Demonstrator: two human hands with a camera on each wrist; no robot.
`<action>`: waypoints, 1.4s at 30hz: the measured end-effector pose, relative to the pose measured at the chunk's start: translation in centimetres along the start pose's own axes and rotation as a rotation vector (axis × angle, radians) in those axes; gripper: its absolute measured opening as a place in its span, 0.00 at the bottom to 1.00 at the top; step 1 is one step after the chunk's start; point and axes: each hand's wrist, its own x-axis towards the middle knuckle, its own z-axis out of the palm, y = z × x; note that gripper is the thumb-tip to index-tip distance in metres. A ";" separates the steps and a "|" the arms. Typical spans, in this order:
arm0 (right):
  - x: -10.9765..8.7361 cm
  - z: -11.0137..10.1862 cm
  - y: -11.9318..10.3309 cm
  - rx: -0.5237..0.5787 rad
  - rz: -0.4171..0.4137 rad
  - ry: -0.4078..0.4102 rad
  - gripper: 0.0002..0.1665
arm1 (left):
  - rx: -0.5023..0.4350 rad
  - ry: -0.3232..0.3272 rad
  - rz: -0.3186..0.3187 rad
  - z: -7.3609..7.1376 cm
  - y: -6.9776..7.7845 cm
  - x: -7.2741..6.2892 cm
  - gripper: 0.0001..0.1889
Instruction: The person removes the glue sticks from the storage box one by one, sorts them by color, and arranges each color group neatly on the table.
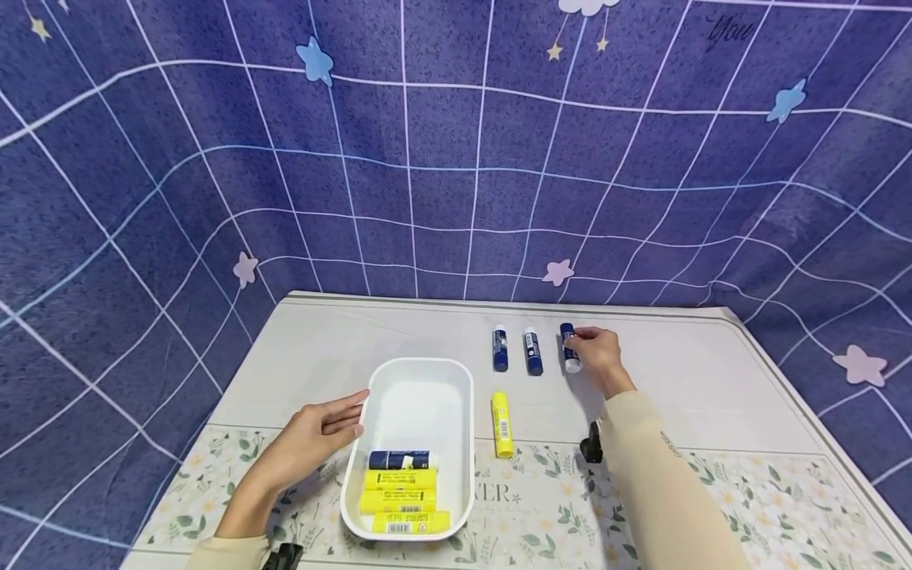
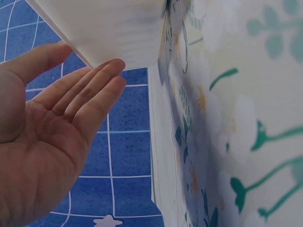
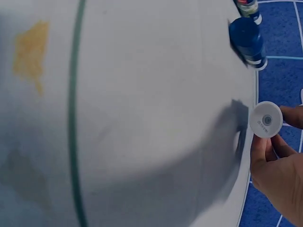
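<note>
My right hand [image 1: 602,356] pinches a dark blue glue stick [image 1: 572,366] between thumb and fingers at the back right of the table. Its white round end [image 3: 266,119] faces the camera in the right wrist view. Left of it lie two more blue glue sticks, one [image 1: 533,352] nearer and one [image 1: 500,348] farther. My left hand [image 1: 309,443] is at the left side of a white plastic tray [image 1: 420,404], fingers extended, fingertips right at its wall [image 2: 113,28]. Inside the tray's near end lie one blue glue stick [image 1: 399,460] and three yellow ones [image 1: 399,500].
A single yellow glue stick [image 1: 502,425] lies on the table just right of the tray. The table cover [image 1: 321,340] is pale at the back and flower-printed in front. Behind and beside it hangs a blue gridded curtain [image 1: 442,190] with stars.
</note>
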 end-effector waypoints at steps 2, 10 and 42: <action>0.0 0.1 0.3 -0.028 0.002 -0.011 0.25 | 0.002 0.002 0.001 0.0 0.0 0.0 0.30; 0.2 0.5 1.2 -0.181 -0.025 -0.005 0.25 | 0.010 0.012 -0.005 0.1 -0.1 0.1 0.30; -6.0 4.3 -11.8 0.185 -0.326 -0.671 0.29 | -0.001 0.008 -0.002 0.0 -0.2 0.0 0.30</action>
